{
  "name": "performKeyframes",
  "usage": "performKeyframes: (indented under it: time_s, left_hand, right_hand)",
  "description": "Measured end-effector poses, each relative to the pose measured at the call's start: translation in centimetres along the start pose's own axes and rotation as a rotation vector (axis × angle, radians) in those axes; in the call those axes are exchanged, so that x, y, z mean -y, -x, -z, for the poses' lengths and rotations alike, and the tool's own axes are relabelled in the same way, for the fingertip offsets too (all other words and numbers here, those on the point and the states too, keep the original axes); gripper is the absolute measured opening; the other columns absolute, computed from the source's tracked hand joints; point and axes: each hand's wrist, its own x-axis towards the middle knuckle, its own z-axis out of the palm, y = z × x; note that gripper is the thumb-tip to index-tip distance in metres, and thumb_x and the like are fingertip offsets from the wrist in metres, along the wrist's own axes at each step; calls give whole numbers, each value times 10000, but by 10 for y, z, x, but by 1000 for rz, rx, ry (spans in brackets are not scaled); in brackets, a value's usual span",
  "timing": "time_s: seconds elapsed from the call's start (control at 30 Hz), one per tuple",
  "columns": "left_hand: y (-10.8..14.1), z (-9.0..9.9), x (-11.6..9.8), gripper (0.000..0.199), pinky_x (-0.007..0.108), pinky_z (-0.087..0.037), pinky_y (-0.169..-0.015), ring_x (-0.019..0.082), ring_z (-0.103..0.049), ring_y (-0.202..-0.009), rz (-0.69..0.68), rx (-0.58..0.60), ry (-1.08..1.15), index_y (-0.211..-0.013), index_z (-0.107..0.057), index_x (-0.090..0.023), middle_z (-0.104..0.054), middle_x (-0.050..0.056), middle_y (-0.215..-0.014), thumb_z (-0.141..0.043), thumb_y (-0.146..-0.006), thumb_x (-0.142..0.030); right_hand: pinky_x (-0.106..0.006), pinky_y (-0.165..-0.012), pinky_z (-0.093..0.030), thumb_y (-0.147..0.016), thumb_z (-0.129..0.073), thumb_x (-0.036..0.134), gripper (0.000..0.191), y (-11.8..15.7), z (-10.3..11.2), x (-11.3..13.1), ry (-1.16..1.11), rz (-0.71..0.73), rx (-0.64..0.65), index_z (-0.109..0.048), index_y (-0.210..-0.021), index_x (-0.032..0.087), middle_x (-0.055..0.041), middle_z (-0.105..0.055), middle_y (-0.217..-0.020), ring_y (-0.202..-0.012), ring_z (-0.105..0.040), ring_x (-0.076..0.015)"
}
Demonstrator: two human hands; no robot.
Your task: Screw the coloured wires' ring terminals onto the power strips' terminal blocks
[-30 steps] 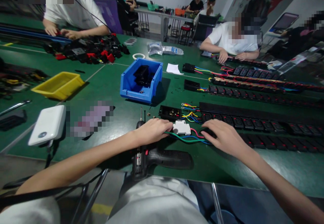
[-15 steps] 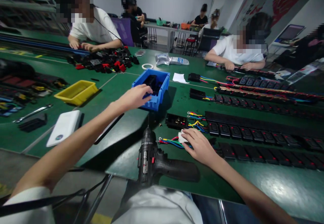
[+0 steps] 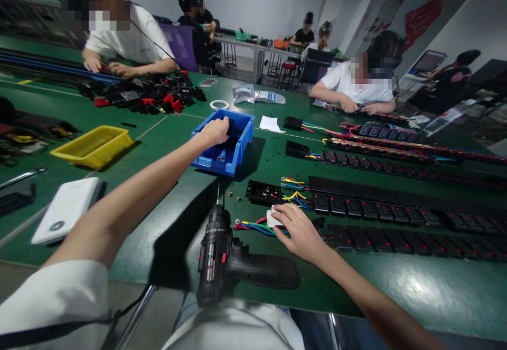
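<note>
Reaching into the blue bin (image 3: 242,152), my left hand (image 3: 217,131) has its fingers closed at the black parts inside; what they hold is hidden. My right hand (image 3: 295,228) rests on the table with its fingers around a small white block (image 3: 273,217) on a bundle of coloured wires (image 3: 253,225). Just beyond that hand lies an open black socket housing (image 3: 263,192) with yellow and blue wires. A black power drill (image 3: 237,265) lies in front of me, its bit pointing towards the bin. Small brass-coloured screws (image 3: 238,199) lie near the bit.
Left of the bin are a yellow tray (image 3: 95,147) and a white power bank (image 3: 67,210). Long black socket strips (image 3: 376,207) run across the right side. A heap of black and red parts (image 3: 146,94) lies beyond, with people working across the table.
My left hand has moved deeper into the blue bin and its fingers have closed. My right hand keeps its hold on the white block. The whole view has shifted slightly.
</note>
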Motion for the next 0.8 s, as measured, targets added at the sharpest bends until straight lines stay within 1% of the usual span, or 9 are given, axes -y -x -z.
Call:
performKeyframes:
  time_s: [0.13,0.27,0.37,0.43,0.5,0.57,0.67,0.7,0.8]
  left_hand:
    - [1,1,-3,510,357,-419,-938,274,-559,-1103,37,-26,13,-1301,-457,-65,-587,191,-1218,-553,-821,-209]
    - [22,19,2,428,347,-420,-943,255,-562,-1097,15,-98,28,-1281,-504,-113,-593,138,-1222,-501,-863,-204]
    - [57,45,6,401,321,-407,-959,201,-541,-1091,-73,-228,68,-1281,-496,-109,-587,88,-1209,-448,-909,-250]
    - [90,62,5,403,313,-404,-943,140,-535,-1015,-176,-335,140,-1274,-486,-88,-595,49,-1127,-388,-942,-293]
    - [127,72,0,395,269,-406,-909,88,-520,-943,-240,-368,213,-1253,-497,-100,-588,15,-1058,-397,-943,-323]
    - [163,73,-8,340,225,-420,-868,74,-521,-891,-297,-358,283,-1197,-526,-138,-592,3,-1020,-451,-930,-335]
    - [210,57,-22,225,243,-447,-848,123,-560,-939,-478,-214,322,-1128,-530,-181,-609,24,-1036,-485,-931,-281]
    - [222,50,-27,215,267,-447,-877,147,-555,-1003,-533,-132,299,-1145,-518,-194,-606,38,-1069,-456,-949,-255]
    - [248,29,-41,219,313,-434,-918,178,-546,-1027,-663,-9,307,-1166,-498,-205,-606,58,-1053,-403,-968,-212]
  right_hand:
    - [-440,-1041,-433,-926,-475,307,314,0,0,-1,-6,1,-3,-538,-1212,190,-92,-519,-1302,-1211,-446,-222]
    - [-454,-1035,-436,-925,-474,302,319,1,-1,-2,-19,4,-11,-540,-1217,194,-99,-520,-1301,-1215,-448,-231]
    - [-453,-1035,-437,-922,-480,298,321,0,-1,-2,-27,5,-13,-542,-1220,199,-100,-518,-1302,-1216,-450,-231]
    - [-444,-1039,-435,-919,-485,302,319,0,-1,-2,-32,3,-13,-544,-1215,198,-99,-516,-1302,-1216,-453,-228]
    - [-439,-1036,-439,-911,-498,313,322,0,-1,-2,-42,-1,-23,-543,-1208,196,-102,-519,-1292,-1211,-459,-227]
    - [-444,-1030,-445,-899,-518,323,338,1,-2,-4,-55,0,-39,-534,-1213,198,-107,-525,-1277,-1208,-463,-230]
    - [-455,-1036,-441,-895,-526,306,344,5,-7,-10,-70,1,-53,-522,-1223,205,-111,-517,-1269,-1223,-452,-234]
    - [-457,-1040,-437,-896,-522,289,345,6,-8,-12,-70,-2,-51,-516,-1230,205,-113,-504,-1280,-1232,-443,-237]
    - [-467,-1053,-422,-894,-501,218,364,10,-12,-17,-57,-12,-43,-495,-1258,206,-114,-462,-1319,-1259,-416,-245]
